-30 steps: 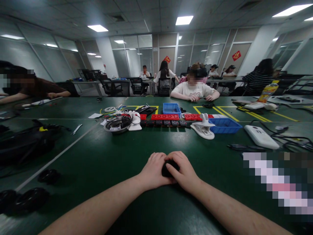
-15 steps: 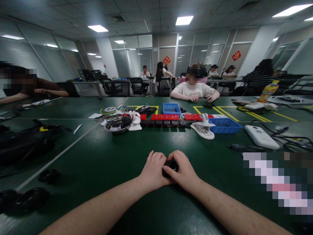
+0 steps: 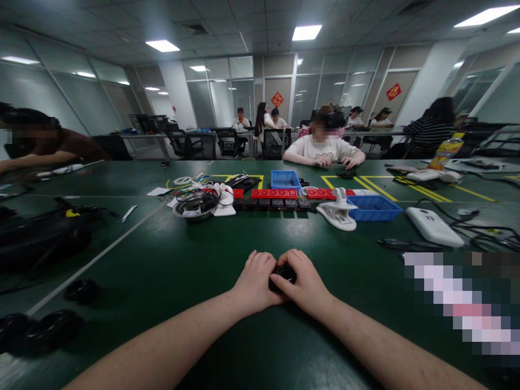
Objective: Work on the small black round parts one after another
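Observation:
Both of my hands meet around a small round black object (image 3: 286,274) low over the green table. It is glossy with a darker middle, and its kind cannot be made out. My left hand (image 3: 257,279) curls along its left side, fingers together. From the right, my right hand (image 3: 304,279) grips it with the thumb across the front and the fingers over the far edge. The fingers hide much of it. Several similar round black pieces, one of them here (image 3: 82,291), another larger (image 3: 56,329), lie at the left.
Ahead stand a metal bowl (image 3: 195,218) of cables, a red socket strip (image 3: 274,194), a white clip stand (image 3: 338,214) and a blue bin (image 3: 376,208). A white power bank (image 3: 434,227) and cables lie right. A wrench (image 3: 128,214) lies left. A person (image 3: 323,146) sits opposite.
My hands and the black object stay almost in place, with only a slight shift of the fingers and object. In the background, a person by the far table has moved.

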A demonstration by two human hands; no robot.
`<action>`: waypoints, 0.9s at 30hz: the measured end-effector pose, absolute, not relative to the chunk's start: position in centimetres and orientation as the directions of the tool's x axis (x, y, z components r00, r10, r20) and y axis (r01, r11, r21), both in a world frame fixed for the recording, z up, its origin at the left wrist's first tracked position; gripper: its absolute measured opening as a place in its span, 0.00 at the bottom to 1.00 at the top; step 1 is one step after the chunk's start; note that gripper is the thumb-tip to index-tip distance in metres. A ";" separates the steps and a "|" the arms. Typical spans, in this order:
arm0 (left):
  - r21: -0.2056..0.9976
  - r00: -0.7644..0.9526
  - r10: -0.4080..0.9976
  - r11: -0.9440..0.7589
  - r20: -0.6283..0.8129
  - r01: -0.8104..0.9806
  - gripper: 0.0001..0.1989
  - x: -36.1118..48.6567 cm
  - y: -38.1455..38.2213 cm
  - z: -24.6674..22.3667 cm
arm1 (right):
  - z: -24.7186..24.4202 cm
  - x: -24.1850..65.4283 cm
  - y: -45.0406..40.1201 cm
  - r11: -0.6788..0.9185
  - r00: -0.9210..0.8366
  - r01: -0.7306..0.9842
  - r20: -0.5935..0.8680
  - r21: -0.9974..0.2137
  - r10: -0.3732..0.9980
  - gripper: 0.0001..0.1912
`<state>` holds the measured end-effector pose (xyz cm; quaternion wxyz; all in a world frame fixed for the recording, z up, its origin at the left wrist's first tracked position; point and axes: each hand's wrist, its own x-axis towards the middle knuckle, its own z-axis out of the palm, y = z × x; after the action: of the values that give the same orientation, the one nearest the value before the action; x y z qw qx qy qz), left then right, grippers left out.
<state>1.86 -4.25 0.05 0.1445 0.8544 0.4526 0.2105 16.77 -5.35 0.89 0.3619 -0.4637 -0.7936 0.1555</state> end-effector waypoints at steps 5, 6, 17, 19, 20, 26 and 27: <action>0.499 0.551 0.818 -0.551 0.164 0.669 0.22 1.5 -3.9 0.7 | 1.0 16.9 -5.3 0.562 -0.340 0.574 0.451 -0.596 0.825 0.05; 0.513 0.562 0.813 -0.552 0.154 0.657 0.22 1.4 -3.8 0.8 | 1.1 16.9 -5.3 0.575 -0.349 0.558 0.459 -0.599 0.817 0.05; 0.527 0.637 0.759 -0.600 0.138 0.602 0.17 1.0 -2.9 0.0 | 1.3 17.2 -5.5 0.736 -0.503 0.319 0.552 -0.598 0.666 0.15; 0.525 0.639 0.754 -0.610 0.153 0.594 0.20 1.0 -2.9 -0.2 | 1.3 17.3 -5.6 0.748 -0.500 0.312 0.567 -0.586 0.654 0.15; 0.527 0.635 0.755 -0.610 0.161 0.591 0.22 1.0 -3.0 -0.2 | 1.3 17.3 -5.6 0.750 -0.494 0.314 0.574 -0.583 0.653 0.15; 0.533 0.601 0.778 -0.593 0.183 0.604 0.31 1.0 -3.3 -0.1 | 1.2 17.2 -5.6 0.689 -0.379 0.418 0.575 -0.593 0.725 0.09; 0.530 0.599 0.780 -0.591 0.183 0.608 0.32 1.1 -3.3 -0.1 | 1.1 17.1 -5.5 0.673 -0.360 0.441 0.570 -0.594 0.739 0.07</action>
<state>1.07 -3.33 -0.05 0.2122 0.8686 0.3994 0.2026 17.13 -5.51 1.09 0.4315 -0.3657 -0.8064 0.1727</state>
